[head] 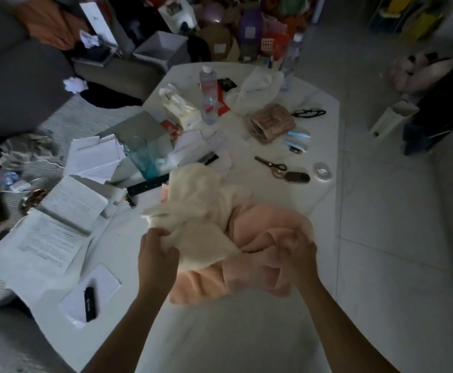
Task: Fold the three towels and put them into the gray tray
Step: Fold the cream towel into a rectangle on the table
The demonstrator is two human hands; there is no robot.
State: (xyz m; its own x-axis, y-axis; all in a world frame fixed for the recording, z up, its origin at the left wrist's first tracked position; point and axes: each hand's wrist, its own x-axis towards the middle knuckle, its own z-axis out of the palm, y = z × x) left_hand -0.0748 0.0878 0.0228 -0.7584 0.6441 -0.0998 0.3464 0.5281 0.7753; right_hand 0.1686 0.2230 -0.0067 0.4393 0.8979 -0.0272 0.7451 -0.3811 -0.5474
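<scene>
cream towel (203, 208): crumpled heap on the white table (324, 122), lying on top of the pink towels; soft, light, limp, so it won't hold shape once lifted.
pink towels (260, 243): bunched under and right of the cream one; can't tell if one piece or two.
left hand (156, 250): fingers curled, gripping the cream towel's near edge.
right hand (299, 251): buried in pink folds, fingers curled into the fabric; blurred.
hands: well apart, one per colour.
grab point: judge corners or hem best; a mid-cloth pinch just drags a wad.
orientation: no clear long axis yet; cream heap runs roughly from the near-left grip toward far-centre.
gray tray (162, 48): likely the gray bin beyond the table's far edge, well away from the towels.
</scene>
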